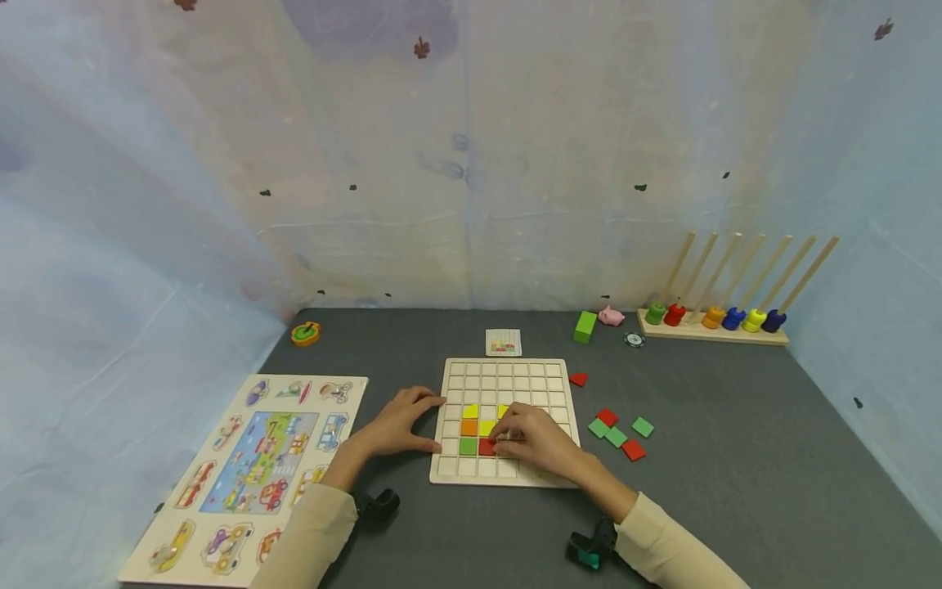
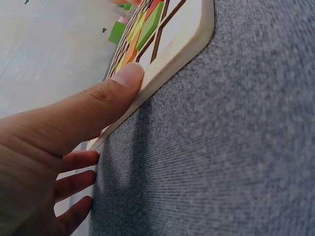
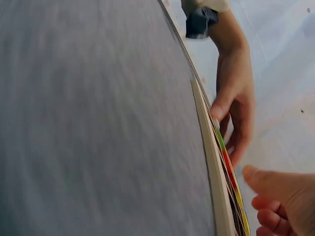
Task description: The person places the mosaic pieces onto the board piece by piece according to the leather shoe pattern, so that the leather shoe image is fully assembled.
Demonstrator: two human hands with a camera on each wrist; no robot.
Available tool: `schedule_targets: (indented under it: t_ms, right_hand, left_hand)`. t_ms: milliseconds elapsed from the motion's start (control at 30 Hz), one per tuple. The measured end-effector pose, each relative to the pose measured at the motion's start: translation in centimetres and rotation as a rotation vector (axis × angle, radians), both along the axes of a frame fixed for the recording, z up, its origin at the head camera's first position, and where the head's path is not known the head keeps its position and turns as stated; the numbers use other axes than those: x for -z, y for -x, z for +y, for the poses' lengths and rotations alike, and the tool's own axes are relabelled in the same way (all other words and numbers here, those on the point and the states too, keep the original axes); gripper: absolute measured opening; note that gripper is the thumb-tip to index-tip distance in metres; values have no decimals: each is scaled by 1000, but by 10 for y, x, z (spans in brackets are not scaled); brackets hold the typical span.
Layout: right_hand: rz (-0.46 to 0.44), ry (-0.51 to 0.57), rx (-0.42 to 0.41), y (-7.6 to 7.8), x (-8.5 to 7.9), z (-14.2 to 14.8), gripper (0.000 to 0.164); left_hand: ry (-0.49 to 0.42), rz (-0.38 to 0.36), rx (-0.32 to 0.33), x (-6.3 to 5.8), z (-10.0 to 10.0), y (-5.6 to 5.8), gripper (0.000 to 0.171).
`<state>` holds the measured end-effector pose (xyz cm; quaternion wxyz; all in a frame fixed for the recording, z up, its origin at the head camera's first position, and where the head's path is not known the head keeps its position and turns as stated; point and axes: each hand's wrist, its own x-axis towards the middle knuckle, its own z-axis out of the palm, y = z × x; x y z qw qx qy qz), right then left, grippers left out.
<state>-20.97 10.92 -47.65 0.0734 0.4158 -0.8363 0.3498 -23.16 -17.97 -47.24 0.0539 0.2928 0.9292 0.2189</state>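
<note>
In the head view, a wooden grid board (image 1: 515, 372) lies in the middle of the table. On its squares are a green tile (image 1: 468, 447), a red tile (image 1: 486, 447), an orange tile (image 1: 468, 428) and several yellow pieces (image 1: 470, 411). My left hand (image 1: 401, 421) rests at the board's left edge, its thumb (image 2: 129, 76) on the rim and the other fingers loosely extended. Over the board, my right hand (image 1: 536, 438) has its fingertips close by the red tile and hides part of the grid. Nothing shows between its thumb (image 3: 261, 179) and fingers in the right wrist view.
Loose red and green tiles (image 1: 643, 427) lie right of the board, with a red triangle (image 1: 578, 379) higher up. A pattern card (image 1: 504, 342) sits behind it. A picture puzzle (image 1: 346, 393) is at left; a peg stand (image 1: 714, 327), green block (image 1: 585, 327) and pink pig (image 1: 610, 316) stand back right.
</note>
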Motion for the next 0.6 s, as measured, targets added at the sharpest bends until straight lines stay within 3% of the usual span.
schedule_targets:
  t_ms: [400, 600]
  right_hand:
    - [41, 19, 75, 13, -13, 56, 19]
    - [-14, -32, 179, 14, -22, 85, 20]
  left_hand:
    - [-1, -2, -2, 0, 0, 0, 79]
    - [-1, -12, -7, -1, 0, -1, 80]
